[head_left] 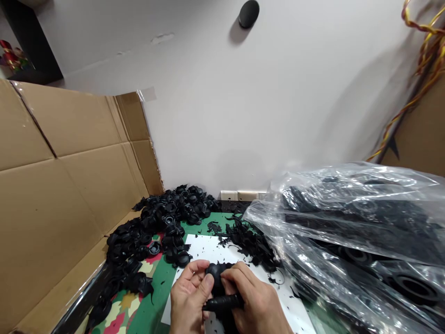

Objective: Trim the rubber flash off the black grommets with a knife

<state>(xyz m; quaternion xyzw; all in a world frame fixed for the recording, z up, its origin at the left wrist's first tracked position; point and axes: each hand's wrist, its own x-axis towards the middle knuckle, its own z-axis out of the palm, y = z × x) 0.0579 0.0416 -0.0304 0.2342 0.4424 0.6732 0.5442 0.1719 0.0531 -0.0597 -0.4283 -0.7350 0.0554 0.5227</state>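
Note:
Near the bottom middle, my left hand (191, 294) is closed with thumb and fingers on a rounded black rubber part (216, 273). My right hand (255, 297) is closed too, its fingertips pinching at the other side of that part. Across the right palm lies a black, rod-shaped tool (222, 303), its end pointing toward my left hand; its working tip cannot be made out. Beneath both hands is a white sheet (201, 246) sprinkled with black scraps.
Many molded black rubber parts (174, 213) are heaped at the left and back. Thin black trimmings (252, 243) lie right of the sheet. A clear plastic bag (347, 222) of black parts fills the right side. A cardboard wall (76, 176) stands left, over a green mat (156, 287).

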